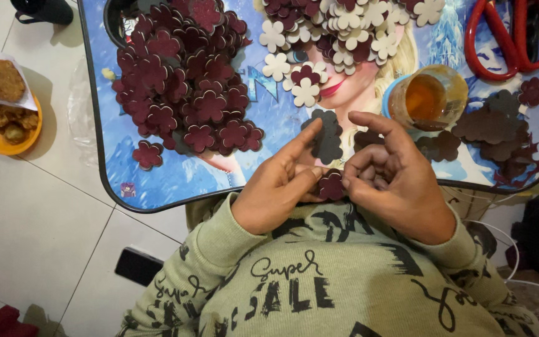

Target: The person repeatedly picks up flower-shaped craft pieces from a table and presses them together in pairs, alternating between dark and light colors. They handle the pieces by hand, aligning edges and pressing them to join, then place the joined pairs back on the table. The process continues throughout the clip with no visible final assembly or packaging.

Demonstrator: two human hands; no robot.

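Maroon flower cutout (331, 185) sits pinched between left hand (277, 190) and right hand (394, 181) fingertips; best gripped lightly at its edges, just above the desk (176, 181).

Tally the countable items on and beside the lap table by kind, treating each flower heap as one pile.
Flower cutout held between left hand and right hand: 1
Maroon flower pile: 1
Cream flower pile: 1
Dark grey flower pile: 1
Red scissors: 1
Glue jar: 1
Orange snack bowl: 1
Total: 7
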